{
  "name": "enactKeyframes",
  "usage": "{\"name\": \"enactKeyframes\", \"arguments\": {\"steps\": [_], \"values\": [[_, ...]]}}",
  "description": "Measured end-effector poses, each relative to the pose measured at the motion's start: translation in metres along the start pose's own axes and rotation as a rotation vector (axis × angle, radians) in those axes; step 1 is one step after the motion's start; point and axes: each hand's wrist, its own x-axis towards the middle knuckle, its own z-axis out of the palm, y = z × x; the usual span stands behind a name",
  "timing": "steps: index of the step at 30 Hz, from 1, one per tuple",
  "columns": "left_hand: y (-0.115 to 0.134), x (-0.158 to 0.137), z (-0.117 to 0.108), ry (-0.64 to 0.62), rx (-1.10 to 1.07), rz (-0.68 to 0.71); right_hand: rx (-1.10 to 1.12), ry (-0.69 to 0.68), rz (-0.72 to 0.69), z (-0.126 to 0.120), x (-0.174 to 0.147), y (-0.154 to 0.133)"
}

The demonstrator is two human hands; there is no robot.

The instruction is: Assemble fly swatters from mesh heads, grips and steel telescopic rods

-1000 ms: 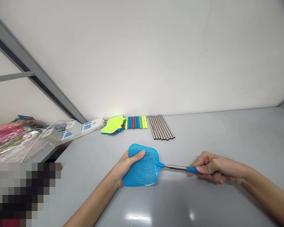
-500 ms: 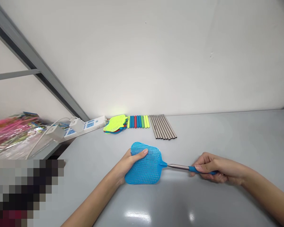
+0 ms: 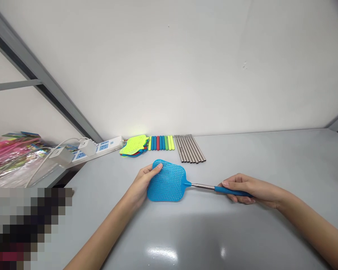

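One hand-held flyswatter (image 3: 182, 183), bagged goods (image 3: 15, 150)

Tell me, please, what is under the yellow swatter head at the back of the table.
Edges of blue and red pieces stick out from under the yellow head. The rest is covered, so their number cannot be told.

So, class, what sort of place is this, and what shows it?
Probably a small assembly workbench: a stack of mesh swatter heads, a row of coloured grips and metal rods lie grouped by kind on a grey table.
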Motion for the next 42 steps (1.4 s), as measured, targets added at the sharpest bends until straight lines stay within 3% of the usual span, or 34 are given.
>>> {"name": "enactKeyframes", "arguments": {"steps": [4, 11, 15, 17, 21, 24, 33, 38, 42], "values": [[-0.001, 0.001, 0.0, 0.012, 0.04, 0.067, -0.029, 0.033, -0.005, 0.001, 0.001, 0.0], [-0.008, 0.003, 0.001, 0.156, 0.285, 0.2, 0.021, -0.001, -0.014, 0.002, 0.001, -0.001], [-0.015, 0.004, 0.002, 0.318, 0.658, 0.458, 0.022, 0.019, 0.001, 0.0, 0.002, 0.002], [-0.018, 0.0, 0.007, 0.332, 0.92, 0.622, 0.005, 0.018, 0.006, 0.0, 0.002, 0.002], [-0.026, -0.011, 0.026, 0.05, 1.229, 0.78, -0.033, -0.006, -0.002, 0.002, 0.002, -0.002], [-0.031, -0.018, 0.038, -0.077, 1.316, 0.787, -0.095, -0.032, -0.02, 0.003, 0.001, -0.004], [-0.03, -0.032, 0.049, -0.203, 1.426, 0.832, -0.371, -0.122, -0.033, 0.014, 0.003, -0.007], [-0.037, -0.041, 0.056, -0.335, 1.464, 0.848, -0.353, -0.176, -0.016, 0.04, 0.017, -0.007], [-0.037, -0.042, 0.053, -0.33, 1.437, 0.856, -0.356, -0.141, -0.05, 0.053, 0.022, -0.006]]}}
